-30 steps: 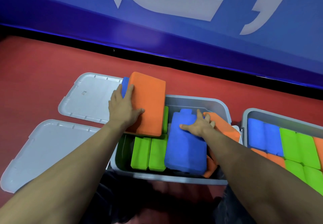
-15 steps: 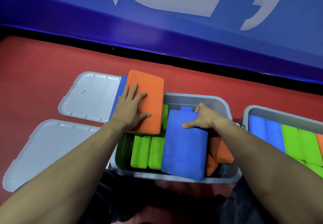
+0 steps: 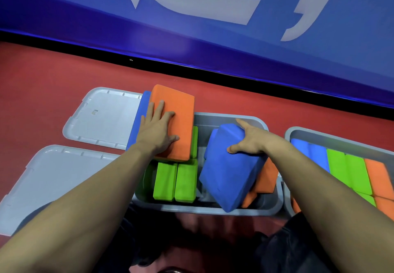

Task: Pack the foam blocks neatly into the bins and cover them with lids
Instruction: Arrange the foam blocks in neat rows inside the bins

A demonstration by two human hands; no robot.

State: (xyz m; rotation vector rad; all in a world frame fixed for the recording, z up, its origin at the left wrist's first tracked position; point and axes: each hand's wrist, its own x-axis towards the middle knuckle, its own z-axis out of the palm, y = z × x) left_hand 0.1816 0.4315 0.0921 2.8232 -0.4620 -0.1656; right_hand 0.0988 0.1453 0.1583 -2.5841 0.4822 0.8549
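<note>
My left hand (image 3: 158, 131) lies flat, fingers straight, on the orange block (image 3: 178, 121) over the grey bin (image 3: 213, 210). My right hand (image 3: 250, 141) grips the tilted blue block (image 3: 229, 172) inside it.

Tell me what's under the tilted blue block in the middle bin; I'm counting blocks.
Orange blocks show beneath the blue block held by the right hand. How many lie under it is hidden.
</note>
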